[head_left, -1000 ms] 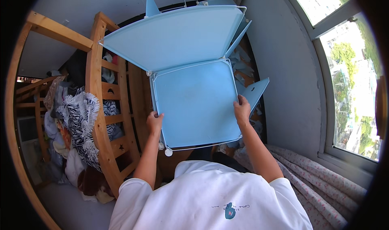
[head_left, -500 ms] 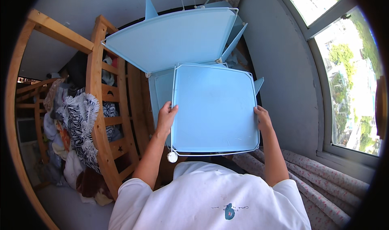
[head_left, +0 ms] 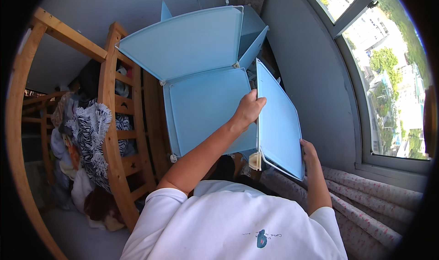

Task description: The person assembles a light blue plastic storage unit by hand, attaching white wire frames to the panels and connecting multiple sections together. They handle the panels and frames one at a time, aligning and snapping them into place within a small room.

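Note:
A light blue square panel (head_left: 280, 122) with a white wire frame is held upright and turned at an angle, right of centre. My left hand (head_left: 249, 108) is closed round its left edge. At the opposite edge, my right hand (head_left: 309, 151) grips the panel from the side, its fingertips partly hidden. A cream plastic connector (head_left: 255, 161) sits at the panel's lower corner. Beyond it stands a cube shelf of similar panels, with a bottom panel (head_left: 208, 111) lying flat and an upright panel (head_left: 187, 42) behind. White round connectors join its corners.
A wooden bunk bed ladder (head_left: 109, 104) rises on the left, with a zebra-patterned fringed blanket (head_left: 93, 136) and heaped bedding beside it. On the right are a grey wall (head_left: 311, 72), a window (head_left: 388, 86) and a floral curtain (head_left: 361, 205) low down.
The held panel has swung from facing me flat to a steep angle and shifted right, uncovering the flat panel below. My left hand moved right and up along with it; my right hand moved slightly down.

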Available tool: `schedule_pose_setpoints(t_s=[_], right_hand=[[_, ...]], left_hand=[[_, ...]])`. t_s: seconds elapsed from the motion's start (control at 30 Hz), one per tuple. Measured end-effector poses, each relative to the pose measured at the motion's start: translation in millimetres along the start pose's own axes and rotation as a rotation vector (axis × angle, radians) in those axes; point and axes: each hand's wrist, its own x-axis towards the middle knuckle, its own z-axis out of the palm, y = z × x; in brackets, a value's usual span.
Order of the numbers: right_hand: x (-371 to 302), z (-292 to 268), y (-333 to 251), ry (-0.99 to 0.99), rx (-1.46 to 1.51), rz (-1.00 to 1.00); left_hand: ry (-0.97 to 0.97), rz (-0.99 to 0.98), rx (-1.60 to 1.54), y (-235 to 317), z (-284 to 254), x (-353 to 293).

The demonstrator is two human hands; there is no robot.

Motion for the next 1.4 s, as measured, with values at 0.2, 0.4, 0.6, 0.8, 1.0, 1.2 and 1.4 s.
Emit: schedule_pose_setpoints(t_s=[0.2, 0.4, 0.6, 0.8, 1.0, 1.2, 1.4], right_hand=[[-11, 62, -45, 0.035, -0.12, -0.204], [7, 167, -54, -0.111, -0.321, -0.379], [44, 215, -33, 0.15, -0.595, -0.626], [27, 213, -38, 0.034, -0.607, -0.523], [14, 213, -49, -0.001, -0.372, -0.42], [2, 179, -60, -0.073, -0.364, -0.208], [-9, 157, -38, -0.04, -0.284, 0.081]], left_hand=[[0.279, 0.021, -0.095, -89, -104, -32], [0.721, -0.071, 0.218, -218, -219, -50], [1.001, -0.185, 0.836, -220, -223, -46], [0.897, -0.389, 0.852, -212, -228, -47], [0.884, -0.207, 0.311, -184, -220, -53], [0.447, -0.183, -0.184, -136, -215, -69], [0.29, 0.126, 0.044, -22, -128, -71]])
